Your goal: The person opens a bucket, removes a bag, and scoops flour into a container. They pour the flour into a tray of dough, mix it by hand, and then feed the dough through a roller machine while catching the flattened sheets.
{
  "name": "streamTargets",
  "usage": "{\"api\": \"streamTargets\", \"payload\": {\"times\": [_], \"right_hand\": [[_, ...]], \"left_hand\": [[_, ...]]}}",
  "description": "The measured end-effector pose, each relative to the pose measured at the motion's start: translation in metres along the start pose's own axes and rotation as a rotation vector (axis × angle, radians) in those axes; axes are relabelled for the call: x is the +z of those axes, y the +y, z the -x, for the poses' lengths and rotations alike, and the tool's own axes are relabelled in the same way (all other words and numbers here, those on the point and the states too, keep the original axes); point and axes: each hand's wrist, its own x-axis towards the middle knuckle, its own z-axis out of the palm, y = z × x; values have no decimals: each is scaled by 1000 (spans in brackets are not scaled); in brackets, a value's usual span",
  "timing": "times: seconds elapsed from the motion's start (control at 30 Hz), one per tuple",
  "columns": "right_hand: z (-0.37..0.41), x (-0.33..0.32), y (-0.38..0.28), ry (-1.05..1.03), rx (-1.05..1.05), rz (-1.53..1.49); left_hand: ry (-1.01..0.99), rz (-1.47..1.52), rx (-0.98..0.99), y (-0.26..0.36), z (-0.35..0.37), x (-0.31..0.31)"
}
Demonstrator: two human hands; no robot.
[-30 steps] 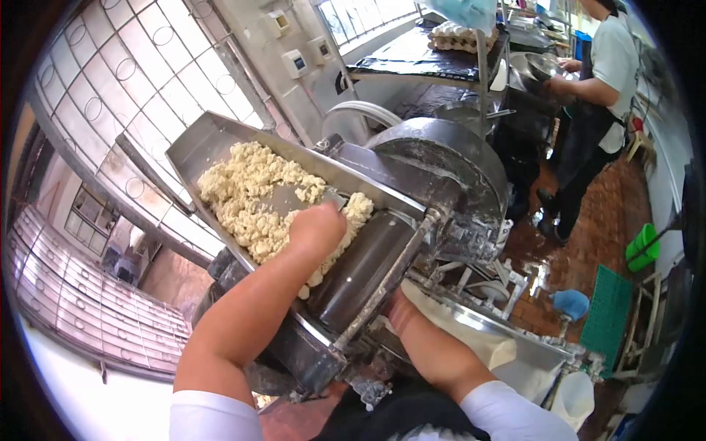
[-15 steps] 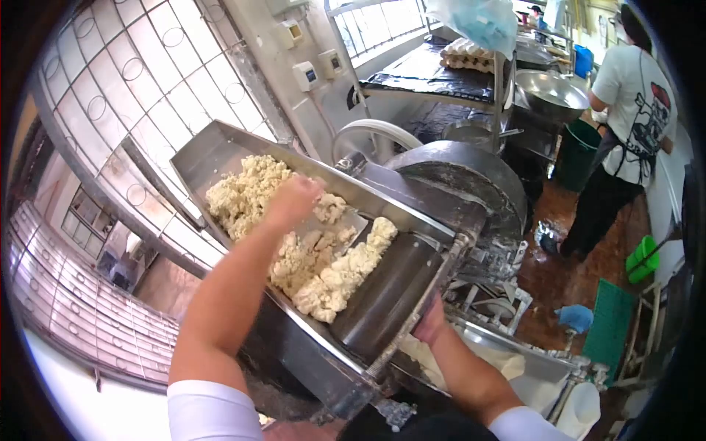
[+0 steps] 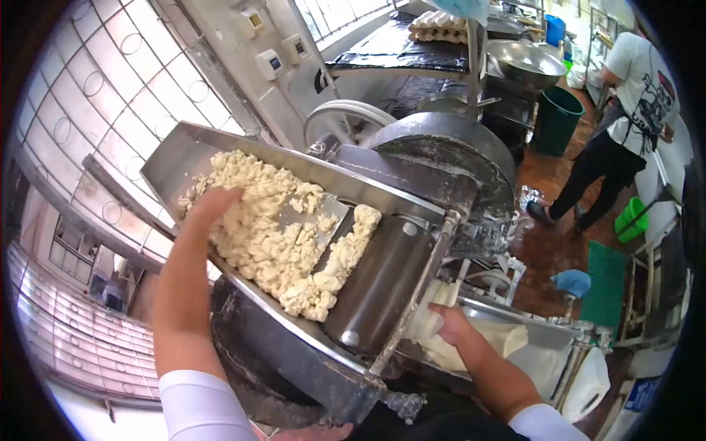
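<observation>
Little writing can be read: the dark print on the back of a co-worker's white shirt [image 3: 651,81] is too small to make out, and the blue-faced wall boxes [image 3: 271,62] show no readable label. The left hand [image 3: 209,202] lies on the crumbly dough [image 3: 272,235] heaped in the machine's slanted metal tray [image 3: 165,158]. Its fingers are sunk into the crumbs, so I cannot tell whether they close on any. The right hand [image 3: 454,327] reaches below the dark roller [image 3: 382,283] and touches the pale dough sheet [image 3: 507,342] there. Its fingertips are hidden behind the frame bar, so its hold cannot be judged either. The sheet's far end is cut off by the outfeed chute.
</observation>
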Motion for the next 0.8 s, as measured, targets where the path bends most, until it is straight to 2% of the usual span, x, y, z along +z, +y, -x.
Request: {"api": "streamTargets", "payload": {"times": [0.07, 0.17, 0.33, 0.4, 0.47, 0.6, 0.67, 0.7, 0.77, 0.8], "right_hand": [[13, 2, -5, -19, 28, 23], [25, -2, -9, -37, 41, 28], [40, -32, -8, -35, -12, 22], [46, -51, -5, -19, -42, -24], [58, -67, -7, 7, -57, -12], [73, -108, -6, 85, -73, 45], [88, -122, -7, 97, -93, 24], [94, -128, -10, 110, -107, 10], [93, -155, -8, 176, -128, 48], [94, -172, -4, 247, -135, 84]], "left_hand": [[60, -25, 39, 42, 48, 9], [130, 88, 57, 81, 82, 32], [161, 87, 256, 117, 116, 54], [149, 28, 264, 127, 122, 63], [307, -114, 340, 136, 134, 72], [312, -159, 370, 150, 147, 84], [245, -152, 501, 138, 117, 93], [256, -149, 507, 132, 114, 80], [15, 105, 582, 117, 113, 53], [12, 106, 581, 112, 115, 44]]}}
